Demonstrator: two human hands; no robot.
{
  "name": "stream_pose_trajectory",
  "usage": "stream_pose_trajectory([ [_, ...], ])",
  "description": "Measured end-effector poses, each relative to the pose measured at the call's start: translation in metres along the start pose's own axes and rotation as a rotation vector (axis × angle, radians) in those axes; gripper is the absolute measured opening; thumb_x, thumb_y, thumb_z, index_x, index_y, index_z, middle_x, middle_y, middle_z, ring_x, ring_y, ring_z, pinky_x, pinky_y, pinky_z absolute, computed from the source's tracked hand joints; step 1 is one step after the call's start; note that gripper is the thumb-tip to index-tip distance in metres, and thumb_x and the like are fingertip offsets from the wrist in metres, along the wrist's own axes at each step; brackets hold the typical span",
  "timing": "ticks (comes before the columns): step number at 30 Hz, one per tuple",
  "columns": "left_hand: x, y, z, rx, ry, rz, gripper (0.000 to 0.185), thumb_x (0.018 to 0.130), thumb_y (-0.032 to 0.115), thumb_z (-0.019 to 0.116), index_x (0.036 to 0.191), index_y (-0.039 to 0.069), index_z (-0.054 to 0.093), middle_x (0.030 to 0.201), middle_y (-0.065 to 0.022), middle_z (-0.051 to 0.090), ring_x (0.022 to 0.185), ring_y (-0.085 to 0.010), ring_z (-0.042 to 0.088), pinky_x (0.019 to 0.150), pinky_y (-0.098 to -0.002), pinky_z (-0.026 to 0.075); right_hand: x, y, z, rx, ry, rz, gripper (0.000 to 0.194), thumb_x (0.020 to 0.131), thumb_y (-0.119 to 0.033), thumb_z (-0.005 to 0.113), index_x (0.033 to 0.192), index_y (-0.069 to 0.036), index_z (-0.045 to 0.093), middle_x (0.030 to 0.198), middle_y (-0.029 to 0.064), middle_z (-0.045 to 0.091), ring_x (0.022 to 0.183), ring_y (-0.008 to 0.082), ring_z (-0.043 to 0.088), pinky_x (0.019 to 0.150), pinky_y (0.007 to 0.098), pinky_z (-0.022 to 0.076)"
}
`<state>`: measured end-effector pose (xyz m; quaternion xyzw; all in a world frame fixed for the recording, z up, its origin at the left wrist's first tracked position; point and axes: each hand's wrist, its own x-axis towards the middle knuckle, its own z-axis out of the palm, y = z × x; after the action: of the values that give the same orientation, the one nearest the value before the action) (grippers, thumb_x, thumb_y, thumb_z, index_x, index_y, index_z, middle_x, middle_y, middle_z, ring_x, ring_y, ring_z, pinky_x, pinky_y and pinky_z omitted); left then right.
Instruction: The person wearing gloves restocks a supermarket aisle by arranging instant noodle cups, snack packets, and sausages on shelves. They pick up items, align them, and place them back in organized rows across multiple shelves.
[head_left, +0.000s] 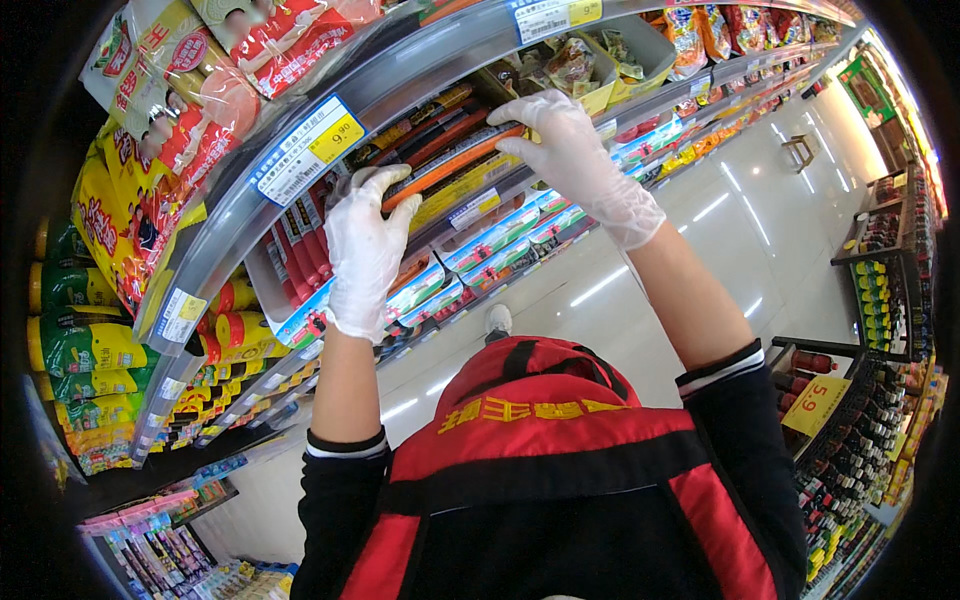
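Note:
On a supermarket shelf lies a long sausage-like packet in orange and dark wrapping (457, 166), spanning the space between my hands. My left hand (369, 240), in a thin white glove, has its thumb and fingers around the packet's left end. My right hand (555, 154), gloved the same way, pinches the other end between thumb and fingertips. Behind it lie more long dark and red packets (427, 127), and a yellow packet (480, 184) lies in front. Red-wrapped sausages (296, 251) fill a tray beside my left hand.
A shelf rail with a price tag (307, 150) curves above my left hand. Yellow bins (649, 71) with wrapped food stand past my right hand. Green-labelled bottles (97, 337) are at the left; a bottle rack (840, 427) stands at the right. A small stool (799, 152) is on the floor.

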<state>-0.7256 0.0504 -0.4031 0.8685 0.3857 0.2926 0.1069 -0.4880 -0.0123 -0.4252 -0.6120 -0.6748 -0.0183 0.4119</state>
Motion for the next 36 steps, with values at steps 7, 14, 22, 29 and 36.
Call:
stream_pose_trajectory([
  [7,0.032,-0.028,-0.012,-0.055,-0.227,-0.154,0.026,0.086,0.021,0.070,0.106,0.005,0.072,0.111,-0.0126,0.067,0.103,-0.0274,0.063,0.093,-0.0339,0.046,0.008,0.005,0.026,-0.459,-0.019,-0.135,0.016,0.074,-0.020,0.066,0.087,-0.021,0.076,0.086,0.0007,0.068,0.093,0.0280,0.058,0.089,0.0436,0.0417],
  [14,0.117,-0.121,0.004,0.209,-0.042,0.017,0.046,0.095,0.033,0.058,0.133,0.007,0.056,0.138,-0.0125,0.054,0.130,-0.0280,0.046,0.110,-0.0366,0.031,-0.037,-0.014,0.032,-0.087,0.278,-0.109,0.017,0.075,-0.010,0.062,0.089,-0.009,0.071,0.105,0.0071,0.066,0.102,0.0309,0.058,0.088,0.0426,0.0460],
  [22,0.201,-0.171,0.052,0.014,-0.259,-0.155,0.048,0.095,0.028,0.061,0.136,0.002,0.054,0.136,-0.0149,0.056,0.126,-0.0241,0.052,0.108,-0.0337,0.036,-0.191,-0.035,0.062,0.226,-0.063,0.399,0.015,0.077,-0.004,0.062,0.092,-0.004,0.066,0.095,0.0116,0.065,0.093,0.0331,0.059,0.082,0.0420,0.0480],
  [29,0.217,-0.184,0.041,0.001,-0.309,-0.201,0.037,0.093,0.024,0.065,0.124,0.002,0.064,0.124,-0.0136,0.064,0.115,-0.0234,0.058,0.102,-0.0339,0.041,-0.277,-0.048,0.068,0.295,-0.221,0.675,0.018,0.077,-0.006,0.062,0.094,-0.005,0.070,0.083,0.0158,0.066,0.083,0.0364,0.061,0.077,0.0463,0.0493],
  [36,0.252,-0.212,0.060,0.143,-0.355,-0.314,0.046,0.093,0.020,0.065,0.136,0.005,0.054,0.131,-0.0147,0.060,0.116,-0.0236,0.057,0.100,-0.0331,0.044,-0.285,-0.044,0.058,0.242,-0.168,0.788,0.016,0.079,-0.006,0.062,0.093,-0.003,0.069,0.082,0.0171,0.066,0.081,0.0367,0.061,0.076,0.0463,0.0498],
])
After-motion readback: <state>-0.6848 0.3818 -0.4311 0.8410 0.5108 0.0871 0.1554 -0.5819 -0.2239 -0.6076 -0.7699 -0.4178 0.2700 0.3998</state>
